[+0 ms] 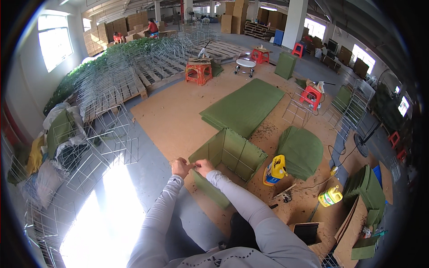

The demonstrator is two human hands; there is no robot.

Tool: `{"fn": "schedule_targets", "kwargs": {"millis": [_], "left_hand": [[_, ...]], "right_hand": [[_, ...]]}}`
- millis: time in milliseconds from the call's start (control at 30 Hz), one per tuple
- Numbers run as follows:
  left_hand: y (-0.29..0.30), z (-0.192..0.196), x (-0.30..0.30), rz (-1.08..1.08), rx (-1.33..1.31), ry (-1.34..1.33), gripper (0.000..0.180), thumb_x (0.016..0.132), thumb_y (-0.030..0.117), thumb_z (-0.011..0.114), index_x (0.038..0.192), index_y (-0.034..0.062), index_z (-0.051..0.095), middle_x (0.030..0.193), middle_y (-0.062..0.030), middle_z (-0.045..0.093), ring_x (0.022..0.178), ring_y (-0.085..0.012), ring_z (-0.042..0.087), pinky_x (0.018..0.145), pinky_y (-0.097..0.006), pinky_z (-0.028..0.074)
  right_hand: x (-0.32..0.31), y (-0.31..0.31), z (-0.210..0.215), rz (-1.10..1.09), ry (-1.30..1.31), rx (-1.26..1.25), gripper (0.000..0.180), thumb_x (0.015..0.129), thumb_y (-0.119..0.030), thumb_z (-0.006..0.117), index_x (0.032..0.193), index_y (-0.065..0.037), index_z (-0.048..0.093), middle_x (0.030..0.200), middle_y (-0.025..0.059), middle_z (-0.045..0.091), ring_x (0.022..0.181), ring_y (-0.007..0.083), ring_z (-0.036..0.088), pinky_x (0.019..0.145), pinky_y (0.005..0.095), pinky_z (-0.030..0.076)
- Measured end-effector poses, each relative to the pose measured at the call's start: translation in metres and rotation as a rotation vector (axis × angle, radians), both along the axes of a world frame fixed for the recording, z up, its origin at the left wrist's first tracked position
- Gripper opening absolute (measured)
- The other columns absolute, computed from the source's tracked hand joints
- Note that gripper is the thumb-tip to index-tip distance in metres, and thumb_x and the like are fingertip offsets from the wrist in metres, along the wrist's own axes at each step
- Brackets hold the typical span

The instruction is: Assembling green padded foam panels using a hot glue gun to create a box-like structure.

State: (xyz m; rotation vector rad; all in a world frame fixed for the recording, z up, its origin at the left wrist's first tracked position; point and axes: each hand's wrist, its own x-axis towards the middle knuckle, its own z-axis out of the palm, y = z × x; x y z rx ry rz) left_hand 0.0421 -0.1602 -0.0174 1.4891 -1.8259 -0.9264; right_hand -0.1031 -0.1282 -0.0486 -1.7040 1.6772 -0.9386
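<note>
A square, open-topped box (241, 152) of green panels on a thin wire frame stands on brown board in front of me. My left hand (181, 168) and my right hand (204, 167) meet at its near left top corner. Both have their fingers closed in a pinch there, right by the upper edge of the near green panel (210, 190). Whatever is between the fingertips is too small to make out. Wires cross the inner faces of the far walls. My right forearm covers part of the near side.
Green sheets (243, 105) lie stacked beyond the box, with rounded green sheets (300, 152) to its right. Nearby stand a yellow-and-blue jug (274, 170) and a yellow bottle (330, 196). Wire frames (107, 134) pile up at left. Red stools (199, 73) and people are farther off.
</note>
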Motion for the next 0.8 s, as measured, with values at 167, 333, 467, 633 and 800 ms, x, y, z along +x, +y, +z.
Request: {"fn": "schedule_targets", "kwargs": {"millis": [167, 333, 467, 633, 800], "left_hand": [[-0.02, -0.041, 0.014, 0.068, 0.584, 0.58, 0.019, 0.084, 0.01, 0.063, 0.091, -0.008, 0.063, 0.072, -0.0115, 0.063, 0.054, -0.0178, 0.061, 0.051, -0.029, 0.056], [-0.026, -0.034, -0.007, -0.033, 0.7, 0.611, 0.019, 0.087, 0.006, 0.059, 0.102, -0.0063, 0.06, 0.074, -0.0118, 0.064, 0.056, -0.0182, 0.062, 0.053, -0.03, 0.057], [-0.047, -0.098, 0.031, -0.26, 0.272, 0.272, 0.023, 0.087, 0.004, 0.058, 0.108, -0.0059, 0.059, 0.077, -0.0123, 0.064, 0.058, -0.0188, 0.063, 0.055, -0.032, 0.058], [-0.026, -0.041, -0.003, -0.02, 0.654, 0.515, 0.021, 0.087, 0.005, 0.057, 0.105, -0.0047, 0.06, 0.078, -0.0107, 0.064, 0.059, -0.0191, 0.063, 0.055, -0.032, 0.057], [-0.017, -0.039, -0.006, -0.037, 0.502, 0.485, 0.019, 0.087, 0.012, 0.057, 0.093, -0.0045, 0.063, 0.075, -0.0088, 0.064, 0.058, -0.0164, 0.061, 0.055, -0.029, 0.054]], "right_hand": [[0.018, 0.0, 0.017, 0.041, 0.072, 0.007, 0.018, 0.077, -0.017, 0.065, 0.087, -0.001, 0.065, 0.076, 0.0152, 0.065, 0.07, 0.0275, 0.063, 0.064, 0.0356, 0.047], [0.007, 0.01, 0.041, -0.002, 0.372, -0.301, 0.013, 0.081, -0.02, 0.063, 0.084, -0.008, 0.061, 0.082, 0.0128, 0.061, 0.076, 0.0324, 0.059, 0.067, 0.0428, 0.047], [0.046, 0.002, 0.036, 0.075, 0.485, -0.368, 0.012, 0.081, -0.018, 0.062, 0.081, -0.006, 0.062, 0.082, 0.0134, 0.062, 0.078, 0.0338, 0.06, 0.069, 0.0435, 0.047], [0.026, -0.008, 0.036, -0.012, 0.629, -0.149, 0.015, 0.082, -0.018, 0.059, 0.078, -0.003, 0.063, 0.085, 0.0175, 0.064, 0.084, 0.0358, 0.061, 0.073, 0.046, 0.049], [0.042, -0.002, 0.051, -0.143, 0.641, -0.078, 0.02, 0.081, -0.014, 0.052, 0.078, 0.0, 0.065, 0.084, 0.0213, 0.064, 0.084, 0.0365, 0.063, 0.073, 0.0435, 0.052]]}}
